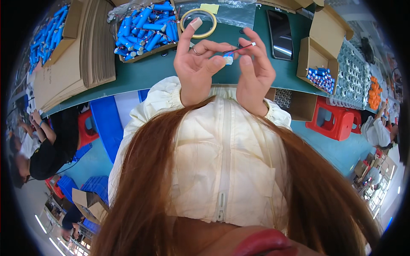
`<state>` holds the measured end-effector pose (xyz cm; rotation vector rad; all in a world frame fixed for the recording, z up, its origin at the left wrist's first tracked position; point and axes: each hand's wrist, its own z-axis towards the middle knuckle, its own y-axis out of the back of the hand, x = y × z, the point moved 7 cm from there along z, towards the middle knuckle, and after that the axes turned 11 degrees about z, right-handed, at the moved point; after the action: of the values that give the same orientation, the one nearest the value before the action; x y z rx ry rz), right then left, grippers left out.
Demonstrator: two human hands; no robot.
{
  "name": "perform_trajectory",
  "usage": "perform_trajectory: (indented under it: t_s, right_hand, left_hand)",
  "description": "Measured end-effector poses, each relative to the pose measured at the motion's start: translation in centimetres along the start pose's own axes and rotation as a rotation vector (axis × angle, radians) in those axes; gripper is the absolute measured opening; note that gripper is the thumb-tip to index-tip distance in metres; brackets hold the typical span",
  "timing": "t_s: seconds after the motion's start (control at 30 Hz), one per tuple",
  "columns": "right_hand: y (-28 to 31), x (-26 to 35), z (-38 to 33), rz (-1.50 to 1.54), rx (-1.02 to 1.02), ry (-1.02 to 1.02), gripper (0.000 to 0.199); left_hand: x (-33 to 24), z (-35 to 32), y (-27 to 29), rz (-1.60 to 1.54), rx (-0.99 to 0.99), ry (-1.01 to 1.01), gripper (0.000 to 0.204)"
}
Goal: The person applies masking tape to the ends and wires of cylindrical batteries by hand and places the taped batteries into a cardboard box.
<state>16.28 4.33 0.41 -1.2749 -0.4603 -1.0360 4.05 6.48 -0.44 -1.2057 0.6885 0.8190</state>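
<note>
A small blue battery cell [229,59] with a pale end is between the thumb and fingers of my left hand [194,68], above the green table. One left finger, its tip wrapped in a beige cover, points up and away; another wears a ring. From the cell, a thin red and black wire lead [240,49] runs right to a small white plug [253,44]. My right hand [256,72] is beside it, thumb and fingers apart, the lead crossing in front of its fingers. Whether those fingers touch the lead is hard to tell.
A carton of blue wired cells [147,32] and a yellow tape roll [212,23] lie beyond my hands. Stacked cardboard [85,55] is left. Rightward are a black phone [279,36], a box of small cells [321,80] and clear trays [352,79]. Red stools [331,119] stand below.
</note>
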Motion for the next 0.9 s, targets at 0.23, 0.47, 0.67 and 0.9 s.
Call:
perform_trajectory:
  t_s: [0.23, 0.47, 0.67, 0.9]
  right_hand:
    - [-0.5, 1.2, -0.5, -0.406, 0.140, 0.259, 0.027]
    - [-0.6, 1.6, -0.3, -0.436, 0.117, 0.273, 0.025]
    - [-1.5, 0.9, 0.3, -0.280, 0.168, 0.240, 0.023]
    - [-1.0, 1.9, -0.7, -0.442, 0.202, 0.168, 0.018]
  left_hand:
    - [0.4, -0.4, 0.3, 0.014, -0.014, 0.042, 0.074]
    - [0.8, -0.2, 0.3, -0.015, -0.011, 0.129, 0.072]
    - [1.4, 0.2, 0.9, -0.052, 0.013, 0.185, 0.067]
    - [1.1, -0.5, -0.6, -0.095, 0.088, 0.215, 0.048]
